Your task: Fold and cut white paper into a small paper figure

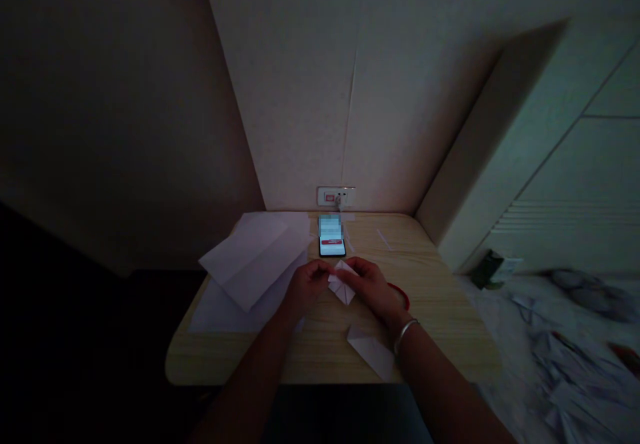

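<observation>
A small folded white paper piece rests on the light wooden table, pinched between both my hands. My left hand grips its left side with curled fingers. My right hand, with a silver bangle on the wrist, closes on its right side. A second folded white paper shape lies on the table just below my right wrist. The room is dim.
A stack of loose white sheets lies at the table's left. A lit phone leans near the wall below a socket. A red band shows behind my right hand. A bed with rumpled bedding stands at right.
</observation>
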{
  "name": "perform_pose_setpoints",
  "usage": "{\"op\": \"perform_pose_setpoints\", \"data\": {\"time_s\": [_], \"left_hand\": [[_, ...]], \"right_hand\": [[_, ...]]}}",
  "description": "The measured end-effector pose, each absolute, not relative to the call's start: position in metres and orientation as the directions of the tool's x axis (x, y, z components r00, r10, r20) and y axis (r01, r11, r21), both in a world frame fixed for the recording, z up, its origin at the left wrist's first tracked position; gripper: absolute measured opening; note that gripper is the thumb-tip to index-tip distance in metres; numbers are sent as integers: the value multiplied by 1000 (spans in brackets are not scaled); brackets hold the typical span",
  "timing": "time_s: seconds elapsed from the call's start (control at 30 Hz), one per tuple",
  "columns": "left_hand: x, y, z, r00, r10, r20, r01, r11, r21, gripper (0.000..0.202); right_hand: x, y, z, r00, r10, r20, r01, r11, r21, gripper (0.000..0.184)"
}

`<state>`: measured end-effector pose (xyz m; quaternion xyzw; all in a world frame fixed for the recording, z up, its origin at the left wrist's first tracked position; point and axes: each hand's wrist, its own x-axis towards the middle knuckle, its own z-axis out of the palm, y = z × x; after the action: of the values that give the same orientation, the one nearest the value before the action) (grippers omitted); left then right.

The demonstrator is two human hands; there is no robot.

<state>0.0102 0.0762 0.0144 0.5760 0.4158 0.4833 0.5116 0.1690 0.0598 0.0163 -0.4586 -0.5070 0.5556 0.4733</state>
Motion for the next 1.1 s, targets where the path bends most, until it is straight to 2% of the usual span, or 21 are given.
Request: {"op": "perform_pose_setpoints", "data": {"time_s": [0.3, 0.53, 0.7, 0.9, 1.1], "left_hand": [[12, 77, 6, 238, 959, 157, -48, -150, 988, 11], [10, 73, 12, 289, 938, 190, 38, -210, 977, 13], [9, 77, 6, 233, 961, 150, 47, -165, 985, 13], [11, 80, 5, 179, 980, 90, 14, -94, 995, 17], [14, 79, 8, 140, 985, 105, -76, -95, 993, 18]], "right_hand": [[170, 61, 15, -57, 998, -22, -29, -24, -999, 18], [171, 60, 16, -103, 994, -30, -41, -34, -999, 17], [171, 61, 14, -136, 989, -60, -57, -68, -996, 21], [170, 62, 14, -172, 984, -34, -41, -42, -998, 27], [169, 63, 11, -134, 990, -38, -29, -42, -999, 27]]}}
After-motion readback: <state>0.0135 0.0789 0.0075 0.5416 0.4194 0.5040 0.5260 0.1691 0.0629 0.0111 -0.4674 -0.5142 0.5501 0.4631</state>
